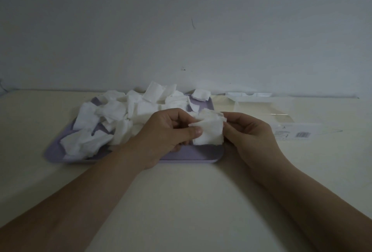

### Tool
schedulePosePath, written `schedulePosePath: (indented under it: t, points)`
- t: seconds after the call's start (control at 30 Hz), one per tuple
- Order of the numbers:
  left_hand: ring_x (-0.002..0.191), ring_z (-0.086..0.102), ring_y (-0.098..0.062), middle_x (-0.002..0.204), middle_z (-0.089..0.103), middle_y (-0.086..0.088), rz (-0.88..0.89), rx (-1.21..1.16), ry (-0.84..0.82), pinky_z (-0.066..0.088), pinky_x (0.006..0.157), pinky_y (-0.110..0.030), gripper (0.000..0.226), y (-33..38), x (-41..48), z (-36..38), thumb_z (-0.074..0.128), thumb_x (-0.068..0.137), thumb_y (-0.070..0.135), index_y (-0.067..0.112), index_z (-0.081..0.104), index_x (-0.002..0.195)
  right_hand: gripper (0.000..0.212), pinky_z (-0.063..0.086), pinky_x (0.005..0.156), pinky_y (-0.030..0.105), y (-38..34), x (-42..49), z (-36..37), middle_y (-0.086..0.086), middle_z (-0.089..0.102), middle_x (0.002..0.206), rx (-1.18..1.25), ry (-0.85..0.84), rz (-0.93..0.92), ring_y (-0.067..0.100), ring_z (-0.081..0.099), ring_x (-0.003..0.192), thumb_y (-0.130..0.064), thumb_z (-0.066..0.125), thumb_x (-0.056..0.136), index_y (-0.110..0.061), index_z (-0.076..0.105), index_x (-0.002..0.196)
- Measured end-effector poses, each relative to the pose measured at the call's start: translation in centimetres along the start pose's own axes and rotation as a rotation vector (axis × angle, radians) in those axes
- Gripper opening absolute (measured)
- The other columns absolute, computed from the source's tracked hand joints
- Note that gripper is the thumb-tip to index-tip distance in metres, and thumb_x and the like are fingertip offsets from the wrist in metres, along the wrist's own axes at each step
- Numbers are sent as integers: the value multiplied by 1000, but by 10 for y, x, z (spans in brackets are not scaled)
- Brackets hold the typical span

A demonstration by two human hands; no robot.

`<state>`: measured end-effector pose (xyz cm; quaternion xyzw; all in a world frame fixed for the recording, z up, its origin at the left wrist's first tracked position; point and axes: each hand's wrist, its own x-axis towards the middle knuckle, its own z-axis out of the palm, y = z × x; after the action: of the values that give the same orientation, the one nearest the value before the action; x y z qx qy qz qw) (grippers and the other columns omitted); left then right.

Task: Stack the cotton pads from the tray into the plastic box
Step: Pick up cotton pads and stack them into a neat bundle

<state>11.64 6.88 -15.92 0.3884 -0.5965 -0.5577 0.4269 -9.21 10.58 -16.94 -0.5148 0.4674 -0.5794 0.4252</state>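
1. Plainly, both hands are busy with one small bundle of pads [209, 133], held above the near right corner of the tray [191, 156]. The left hand [173, 131] pinches its left edge between thumb and fingers. The right hand [249, 131] has its fingers curled onto the right edge, holding it.
2. From the hands, the loose pads [120, 115] lie heaped across the tray from 10 to 12 o'clock. The plastic box [261, 106] sits at 2 o'clock on the surface [181, 201], apart from the tray.
3. The pads look light, soft and floppy, with fluffy edges likely to cling together. Holding opposite edges with a light squeeze should keep the layers squared; a hard pinch would crumple them.
4. The tray rim is low, and some pads overhang it at the far and left sides, so a brushing wrist could push them off.
5. The way toward 2 o'clock looks open. A flat clear piece with a barcode label [302, 134] lies at 3 o'clock, near the box.
6. The box walls are clear and faint in the dim light, and I cannot tell which way it opens, so its rim needs care.
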Motion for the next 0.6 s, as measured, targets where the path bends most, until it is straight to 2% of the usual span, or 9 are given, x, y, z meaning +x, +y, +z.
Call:
schedulePosePath:
  t: [0.17, 0.33, 0.4, 0.47, 0.53, 0.57, 0.6]
  points:
    - [52, 52, -13, 72, 66, -12, 6, 26, 74, 34, 42, -23, 16, -3, 3, 2, 82, 83, 1, 10, 68, 84, 20, 55, 101, 43, -1, 0, 1, 4, 79, 106, -34, -32, -27, 21, 75, 102, -5, 68, 94, -10, 75, 113]
    - [59, 55, -16, 79, 66, -8, 4, 49, 129, 39, 44, -25, 33, -6, 4, 1, 85, 80, 4, 12, 68, 106, 33, 55, 101, 45, -1, 1, 0, 11, 77, 111, 24, -105, -12, 33, 71, 111, 5, 63, 94, -7, 67, 124]
    - [67, 61, -17, 80, 65, -8, 40, 85, 105, 48, 52, -24, 38, -6, 4, 2, 85, 80, 3, 17, 70, 112, 45, 55, 99, 43, -1, 0, 0, 7, 77, 114, -30, -175, -21, 28, 71, 112, -7, 74, 88, -14, 64, 130]
    - [73, 63, -17, 79, 64, -5, 72, 151, 59, 55, 64, -26, 47, -6, 3, 1, 86, 78, 2, 21, 70, 118, 60, 56, 98, 41, 1, -2, 1, -2, 76, 116, -229, -189, -72, 18, 72, 109, -22, 85, 76, -24, 63, 132]
    - [73, 60, -17, 79, 62, -1, 79, 236, 1, 55, 70, -31, 65, -6, 4, -1, 91, 73, 6, 27, 66, 129, 59, 55, 101, 44, 3, -3, 3, -7, 74, 118, -327, -177, -91, 14, 70, 110, -15, 80, 77, -27, 63, 132]
    - [73, 60, -20, 81, 63, -3, 86, 281, -25, 56, 75, -37, 68, -6, 5, -3, 93, 71, 12, 31, 65, 130, 58, 54, 102, 45, 3, -2, 2, -7, 73, 119, -345, -177, -99, 13, 70, 112, -9, 76, 79, -27, 63, 132]
    - [72, 58, -26, 81, 64, -6, 103, 327, -46, 55, 76, -41, 62, -5, 5, -3, 94, 70, 17, 31, 68, 126, 58, 53, 103, 46, 3, -2, 1, -8, 73, 120, -361, -171, -103, 12, 69, 112, -4, 73, 80, -27, 63, 132]
